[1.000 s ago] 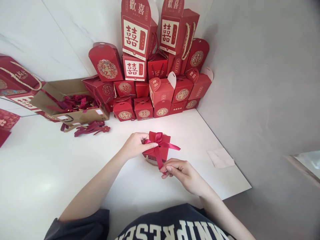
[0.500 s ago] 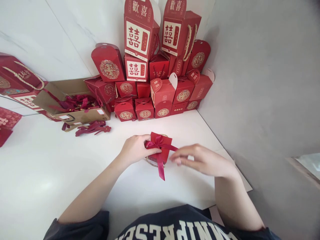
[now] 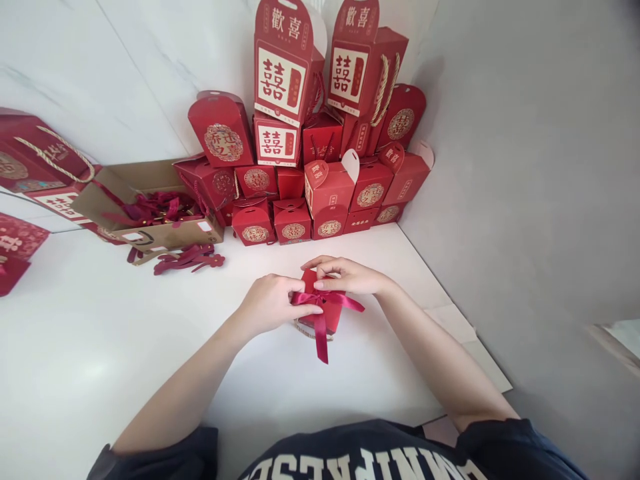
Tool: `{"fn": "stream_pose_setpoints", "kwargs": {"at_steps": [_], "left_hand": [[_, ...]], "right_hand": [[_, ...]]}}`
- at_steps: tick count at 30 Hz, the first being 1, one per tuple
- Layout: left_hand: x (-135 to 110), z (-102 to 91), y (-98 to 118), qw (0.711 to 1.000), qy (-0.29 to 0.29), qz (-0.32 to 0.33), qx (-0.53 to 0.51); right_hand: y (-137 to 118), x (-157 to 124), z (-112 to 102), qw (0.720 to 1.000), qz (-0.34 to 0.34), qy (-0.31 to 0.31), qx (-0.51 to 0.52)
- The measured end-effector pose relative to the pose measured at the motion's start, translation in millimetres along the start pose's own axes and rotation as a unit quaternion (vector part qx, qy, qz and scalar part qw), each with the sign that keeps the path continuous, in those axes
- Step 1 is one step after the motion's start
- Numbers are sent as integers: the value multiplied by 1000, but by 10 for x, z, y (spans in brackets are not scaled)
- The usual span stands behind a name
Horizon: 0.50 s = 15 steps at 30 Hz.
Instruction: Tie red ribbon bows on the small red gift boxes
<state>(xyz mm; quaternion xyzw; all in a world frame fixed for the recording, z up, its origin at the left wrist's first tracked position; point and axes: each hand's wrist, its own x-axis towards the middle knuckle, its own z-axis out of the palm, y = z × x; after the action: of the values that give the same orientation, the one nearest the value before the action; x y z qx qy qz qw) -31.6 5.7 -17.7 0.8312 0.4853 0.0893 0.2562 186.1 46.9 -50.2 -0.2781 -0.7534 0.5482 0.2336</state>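
A small red gift box [image 3: 327,319] stands on the white table [image 3: 75,353] in front of me, tied with a dark red satin ribbon [image 3: 321,333] whose tails hang over its front and right side. My left hand [image 3: 273,303] grips the box's left side, thumb pressed on the ribbon's bow. My right hand [image 3: 345,275] reaches over the far top edge of the box, its fingers curled onto the ribbon loop there.
A stack of red wedding gift boxes and bags [image 3: 305,140] fills the far corner against the wall. A cardboard box of dark red ribbons [image 3: 150,210] lies at the left, loose ribbons [image 3: 187,259] beside it. More red bags [image 3: 35,167] sit far left. The table edge runs close on the right.
My right hand let go of the lower ribbon tail, swung right, then moved up over the box's far top. The tail now hangs free. My left hand stayed on the box.
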Motion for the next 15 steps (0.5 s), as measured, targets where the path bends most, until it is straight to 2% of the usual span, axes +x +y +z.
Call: {"fn": "stream_pose_setpoints", "kwargs": {"at_steps": [9,15], "left_hand": [[35,-15,-54,1000,-18,-9,-7],[54,31,-64,999,-27,-14,-35]], "right_hand": [[21,-327,163,990,36,71,113],[113,-404,262,981,17,120,149]]}}
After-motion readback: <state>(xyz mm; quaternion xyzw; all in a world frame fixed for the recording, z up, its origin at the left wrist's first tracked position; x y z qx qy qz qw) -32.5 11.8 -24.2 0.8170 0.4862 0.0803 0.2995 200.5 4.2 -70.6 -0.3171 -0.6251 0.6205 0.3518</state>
